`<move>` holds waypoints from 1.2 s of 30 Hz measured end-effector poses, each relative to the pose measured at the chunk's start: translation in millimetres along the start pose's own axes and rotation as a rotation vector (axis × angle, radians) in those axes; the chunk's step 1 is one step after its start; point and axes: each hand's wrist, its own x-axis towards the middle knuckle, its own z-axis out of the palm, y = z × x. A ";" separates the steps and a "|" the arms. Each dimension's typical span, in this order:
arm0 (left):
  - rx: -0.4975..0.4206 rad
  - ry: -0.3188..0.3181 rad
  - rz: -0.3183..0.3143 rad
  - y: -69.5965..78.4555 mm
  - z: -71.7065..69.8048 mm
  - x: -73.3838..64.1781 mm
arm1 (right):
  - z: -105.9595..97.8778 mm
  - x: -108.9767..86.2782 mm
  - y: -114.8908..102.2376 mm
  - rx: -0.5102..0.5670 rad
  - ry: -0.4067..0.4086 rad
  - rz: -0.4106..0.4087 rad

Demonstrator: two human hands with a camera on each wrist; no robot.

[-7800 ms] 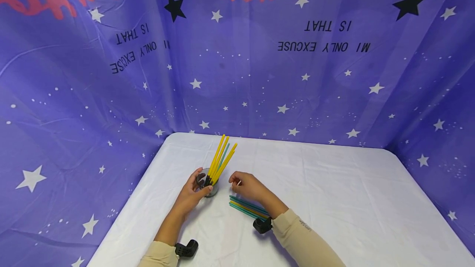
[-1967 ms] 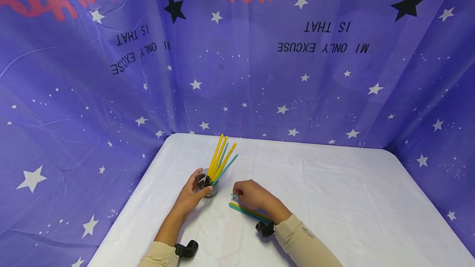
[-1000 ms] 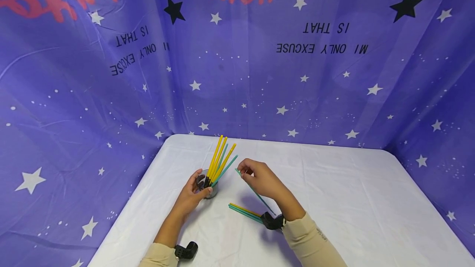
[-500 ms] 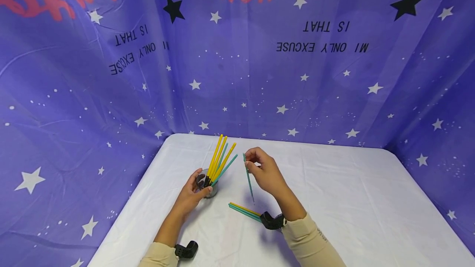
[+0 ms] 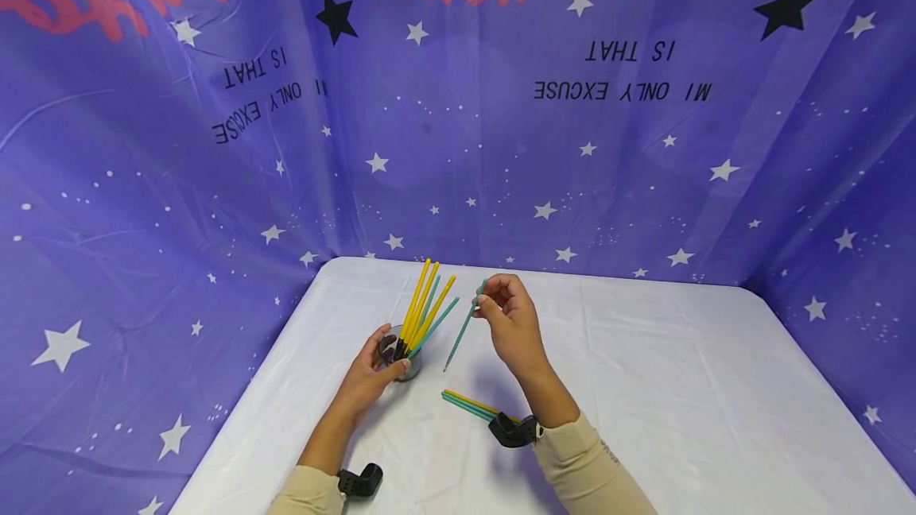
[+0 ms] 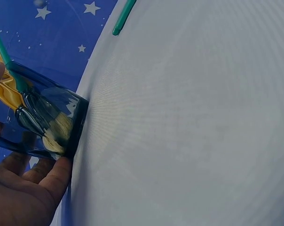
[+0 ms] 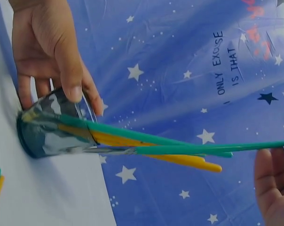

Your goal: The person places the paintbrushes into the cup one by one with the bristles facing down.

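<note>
My left hand [image 5: 365, 380] grips a clear, dark-tinted drinking glass [image 6: 81, 120] around its side on the table. Several yellow paintbrushes [image 5: 417, 300] and teal paintbrushes [image 5: 438, 324] lean in it, bristles down, as the left wrist view shows. With thumb and fingertips, my right hand [image 5: 517, 332] pinches another teal paintbrush [image 5: 461, 338] near its handle end. That brush slants down to the left, its tip just right of the glass in the head view. The right wrist view puts its metal ferrule [image 7: 114, 150] by the glass rim; whether they touch I cannot tell.
Below my right hand, a few yellow and teal paintbrushes [image 5: 465, 404] lie on the white-covered table [image 5: 658, 388], partly hidden by the black wrist camera [image 5: 511, 430]. A purple star-patterned cloth [image 5: 487, 118] hangs behind and at both sides.
Since two seconds ago my right hand has lifted a teal paintbrush off the table, raised it and swung its tip down and left towards the glass. My left hand and the glass stay put.
</note>
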 end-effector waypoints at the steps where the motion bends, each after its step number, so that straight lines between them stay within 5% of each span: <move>1: 0.000 0.001 -0.002 -0.2 0.1 0.1 | 1.1 -0.5 0.5 0.030 0.020 -0.006; 12: 0.003 -0.008 0.015 -2.6 -0.2 0.7 | 17.4 -6.1 6.9 0.212 0.182 -0.026; 23: -0.005 -0.005 0.002 -4.0 -0.7 0.8 | 29.7 -12.6 30.8 0.249 0.185 0.036; 32: -0.008 -0.012 0.006 -3.7 -1.1 1.5 | 32.4 -10.0 31.2 0.284 0.215 -0.023; 36: -0.012 -0.012 0.010 -4.2 -1.2 2.1 | 35.0 -10.8 36.0 0.256 0.208 0.013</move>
